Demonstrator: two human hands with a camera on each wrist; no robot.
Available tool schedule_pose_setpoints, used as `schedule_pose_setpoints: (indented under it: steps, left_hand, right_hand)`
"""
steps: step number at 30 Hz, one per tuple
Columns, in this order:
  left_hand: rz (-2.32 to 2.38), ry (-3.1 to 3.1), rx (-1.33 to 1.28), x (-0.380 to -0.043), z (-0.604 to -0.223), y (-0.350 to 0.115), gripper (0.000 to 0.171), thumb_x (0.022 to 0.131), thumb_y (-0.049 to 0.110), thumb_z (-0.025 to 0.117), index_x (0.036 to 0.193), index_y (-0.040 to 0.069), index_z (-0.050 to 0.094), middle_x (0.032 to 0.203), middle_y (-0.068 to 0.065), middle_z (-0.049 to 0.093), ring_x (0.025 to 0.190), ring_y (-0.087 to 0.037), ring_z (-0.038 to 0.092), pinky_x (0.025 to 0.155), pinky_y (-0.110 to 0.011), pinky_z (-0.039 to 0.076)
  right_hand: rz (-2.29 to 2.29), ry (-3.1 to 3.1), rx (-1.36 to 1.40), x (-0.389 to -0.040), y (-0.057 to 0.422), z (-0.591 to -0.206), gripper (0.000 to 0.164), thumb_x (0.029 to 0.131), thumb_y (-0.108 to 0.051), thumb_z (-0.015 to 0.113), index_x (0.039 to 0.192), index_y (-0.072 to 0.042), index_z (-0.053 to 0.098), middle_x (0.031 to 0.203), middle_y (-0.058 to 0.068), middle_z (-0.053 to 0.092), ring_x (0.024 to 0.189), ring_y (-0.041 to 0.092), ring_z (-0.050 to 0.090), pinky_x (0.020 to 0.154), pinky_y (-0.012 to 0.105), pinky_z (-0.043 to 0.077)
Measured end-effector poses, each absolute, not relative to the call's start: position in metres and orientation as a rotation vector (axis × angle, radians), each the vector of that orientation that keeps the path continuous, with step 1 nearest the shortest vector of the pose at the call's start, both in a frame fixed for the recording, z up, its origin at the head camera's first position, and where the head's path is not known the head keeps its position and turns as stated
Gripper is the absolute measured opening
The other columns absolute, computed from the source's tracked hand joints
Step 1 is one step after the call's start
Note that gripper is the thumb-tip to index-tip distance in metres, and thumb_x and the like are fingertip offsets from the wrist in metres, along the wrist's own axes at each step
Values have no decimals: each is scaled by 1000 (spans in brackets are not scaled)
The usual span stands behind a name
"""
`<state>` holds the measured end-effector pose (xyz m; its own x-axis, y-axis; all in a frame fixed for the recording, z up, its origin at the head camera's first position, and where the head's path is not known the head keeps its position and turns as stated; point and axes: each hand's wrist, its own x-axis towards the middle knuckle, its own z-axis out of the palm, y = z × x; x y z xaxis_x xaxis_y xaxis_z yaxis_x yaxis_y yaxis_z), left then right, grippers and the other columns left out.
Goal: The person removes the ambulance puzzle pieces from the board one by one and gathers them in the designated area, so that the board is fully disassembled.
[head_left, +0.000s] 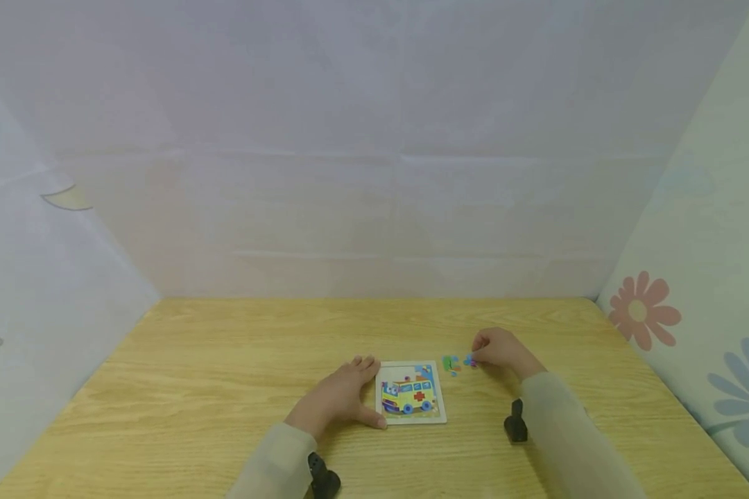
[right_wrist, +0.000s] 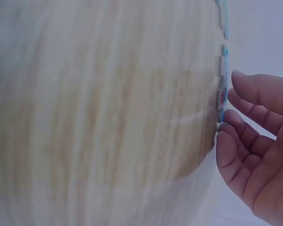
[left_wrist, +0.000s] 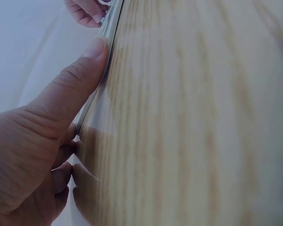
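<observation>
A square jigsaw tray (head_left: 412,421) with a pale rim lies on the table, showing a yellow ambulance with a red cross. Along its left side is my left hand (head_left: 343,391), thumb on the near corner and fingertips at the far corner, holding the tray between them. The left wrist view shows that thumb (left_wrist: 68,82) against the tray's edge. To the tray's right, my right hand (head_left: 502,348) touches a blue and purple jigsaw piece (head_left: 470,360). The right wrist view has the piece (right_wrist: 222,99) flat on the table beside loosely bent fingers (right_wrist: 247,129).
A group of green, blue and orange jigsaw pieces (head_left: 451,364) lies between the tray and my right hand. The wooden table (head_left: 225,388) meets a pale cloth backdrop behind, with flower-printed cloth (head_left: 693,312) on the right. Black wrist mounts (head_left: 515,424) hang below both sleeves.
</observation>
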<state>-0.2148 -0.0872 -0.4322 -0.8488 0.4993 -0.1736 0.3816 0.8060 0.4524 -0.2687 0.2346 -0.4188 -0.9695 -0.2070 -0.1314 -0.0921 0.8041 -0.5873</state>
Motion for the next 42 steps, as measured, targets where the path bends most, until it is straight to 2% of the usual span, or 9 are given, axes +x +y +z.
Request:
schedule_pose_setpoints:
  steps: [8,11,17,27,33,37,42]
  left_hand:
    - [591,2712,666,-214,-432,-86,107,63,58,75,146,8,28,153,-9,22,141,-32,16,113,-48,20]
    - [590,2718,669,-215,-433,-86,107,63,58,75,146,8,29,153,-9,23,141,-32,16,113,-48,19]
    - [577,2712,659,-216,-433,-86,108,63,59,74,146,9,28,153,-8,22,141,-31,15,114,-48,19]
    - [579,2712,655,-217,-435,-87,109,61,60,74,146,9,28,153,-8,23,141,-31,15,114,-49,19]
    - [579,2715,658,-217,-436,-86,110,61,60,74,146,9,28,153,-8,23,141,-31,15,114,-48,19]
    - [577,2717,658,-218,-437,-86,110,61,61,74,146,10,28,153,-8,22,141,-31,15,113,-49,20]
    - [585,2710,671,-218,-437,-85,109,61,60,74,146,9,28,153,-9,22,141,-31,15,113,-49,19]
  right_hand:
    - [-1040,2788,-275,-276,241,-409,17,89,-16,58,97,-1,61,94,10,60,86,24,55,71,37,51]
    - [-1171,2747,-256,-280,241,-402,25,92,-20,56,105,1,59,100,13,59,86,27,55,70,36,52]
    - [-1344,2663,-206,-279,236,-390,41,95,-30,52,120,3,53,115,18,57,100,36,53,80,40,52]
    - [-1419,2617,-368,-272,217,-381,35,93,-25,56,116,2,56,108,16,60,97,35,54,79,44,52]
    - [-1395,2613,-486,-268,210,-384,28,91,-22,60,110,-2,60,99,10,61,91,27,56,77,41,51]
    - [-1370,2615,-503,-264,206,-389,27,89,-20,62,110,-3,61,101,8,61,93,20,56,81,37,50]
    - [-1330,2612,-538,-260,203,-402,30,88,-19,63,112,0,61,103,7,63,97,21,57,84,38,50]
